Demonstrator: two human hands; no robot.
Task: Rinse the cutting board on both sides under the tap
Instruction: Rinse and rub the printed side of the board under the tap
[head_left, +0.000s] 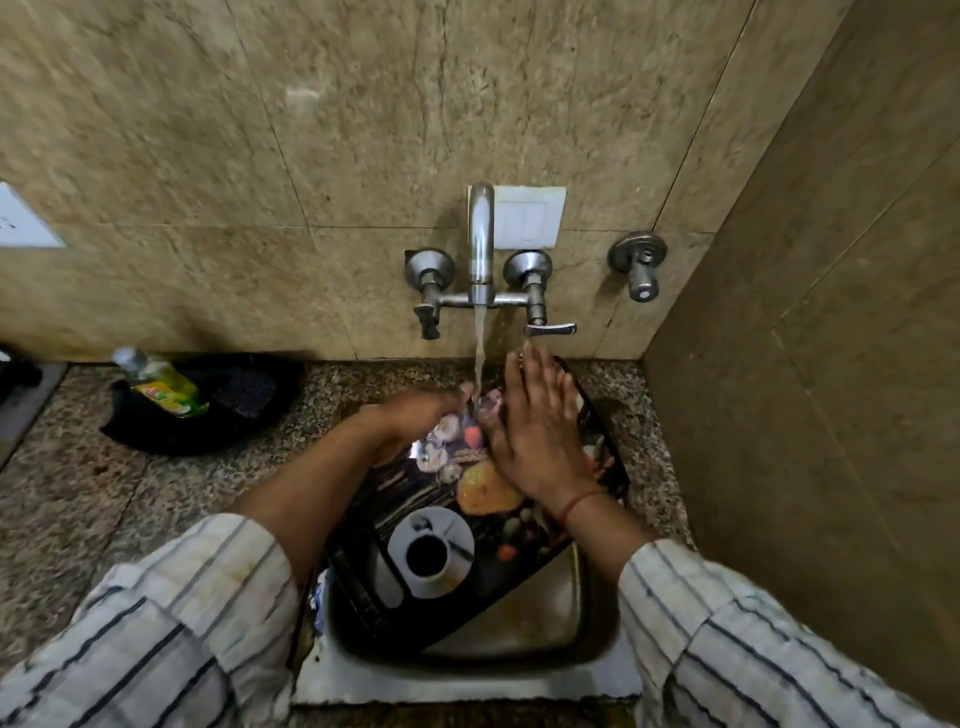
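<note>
The cutting board (441, 551) leans in the sink (561, 623) at lower centre, printed side up under the tap (480, 244). The left hand (421, 410) grips its far edge; the right hand (535, 431) lies flat, fingers spread. Wet, it could slip sideways when flipped.

striped white sleeves (171, 618), red wrist thread (579, 503)

Dim warm light; soft blur; wide-angle bending edges; sink shadowed.
</note>
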